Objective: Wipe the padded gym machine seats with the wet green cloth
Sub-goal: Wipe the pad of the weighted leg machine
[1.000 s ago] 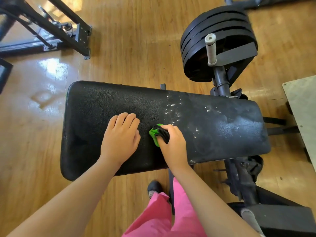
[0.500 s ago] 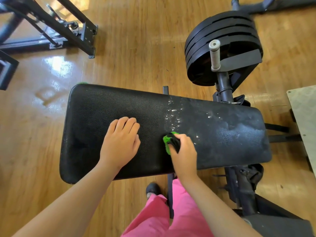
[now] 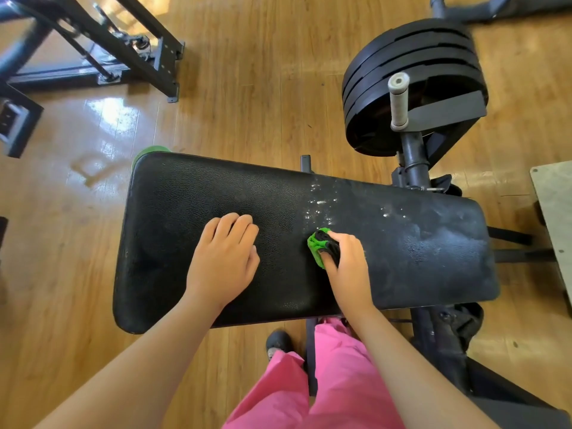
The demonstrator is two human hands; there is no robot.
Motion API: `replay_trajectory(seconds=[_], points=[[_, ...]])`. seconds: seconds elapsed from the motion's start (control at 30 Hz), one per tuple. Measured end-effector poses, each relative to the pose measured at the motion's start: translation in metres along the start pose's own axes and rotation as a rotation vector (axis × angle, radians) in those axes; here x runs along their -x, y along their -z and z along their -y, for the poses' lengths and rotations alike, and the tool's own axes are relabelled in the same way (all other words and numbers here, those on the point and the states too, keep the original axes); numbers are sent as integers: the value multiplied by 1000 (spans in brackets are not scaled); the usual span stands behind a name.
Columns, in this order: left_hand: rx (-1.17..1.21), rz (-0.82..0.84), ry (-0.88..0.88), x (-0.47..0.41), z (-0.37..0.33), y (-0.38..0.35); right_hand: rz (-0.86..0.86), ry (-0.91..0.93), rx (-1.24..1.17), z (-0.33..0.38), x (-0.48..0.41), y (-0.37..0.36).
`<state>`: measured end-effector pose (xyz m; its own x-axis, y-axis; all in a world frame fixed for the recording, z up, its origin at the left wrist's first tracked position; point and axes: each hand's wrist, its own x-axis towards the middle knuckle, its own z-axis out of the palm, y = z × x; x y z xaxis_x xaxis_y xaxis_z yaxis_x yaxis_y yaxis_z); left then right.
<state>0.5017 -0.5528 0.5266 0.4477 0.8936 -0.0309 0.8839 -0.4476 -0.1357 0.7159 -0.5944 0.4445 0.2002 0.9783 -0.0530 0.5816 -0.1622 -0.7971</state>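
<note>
A long black padded seat [image 3: 185,212] lies across the middle of the view. Its right half shows wet streaks and white droplets. My right hand [image 3: 348,267] grips a bunched green and black cloth [image 3: 318,244] and presses it on the pad near the middle. My left hand [image 3: 224,258] rests on the pad to the left of the cloth, fingers bent at the knuckles, holding nothing.
A stack of black weight plates [image 3: 414,85] with a grey handle [image 3: 398,100] stands behind the seat's right end. A dark metal frame [image 3: 123,51] sits at the upper left on the wooden floor. A grey plate [image 3: 557,212] is at the right edge. A green object [image 3: 148,150] peeks out behind the seat's left corner.
My right hand has slid the cloth to the right along the pad, towards the droplets. My left hand has stayed where it was.
</note>
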Motion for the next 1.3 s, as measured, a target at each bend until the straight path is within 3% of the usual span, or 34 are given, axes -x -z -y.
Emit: replay_trajectory(seconds=[0.17, 0.27, 0.57, 0.77, 0.93, 1.2, 1.3], points=[[-2, -2, -1, -1, 0, 0, -80, -64, -39, 14, 7, -8], [-4, 8, 4, -1, -1, 0, -37, -67, -54, 26, 8, -13], [-13, 26, 18, -2, -2, 3, 63, 110, -87, 30, -11, -17], [-23, 38, 26, -2, -3, 3, -20, -123, 1, -24, -36, 17], [-29, 50, 34, -3, -4, 4, -19, -159, 26, -24, -31, 19], [-21, 59, 45, -4, -5, 5, 137, 179, -57, 38, -8, -21], [-16, 71, 45, -5, -5, 5, 117, 159, 20, 18, -38, -12]])
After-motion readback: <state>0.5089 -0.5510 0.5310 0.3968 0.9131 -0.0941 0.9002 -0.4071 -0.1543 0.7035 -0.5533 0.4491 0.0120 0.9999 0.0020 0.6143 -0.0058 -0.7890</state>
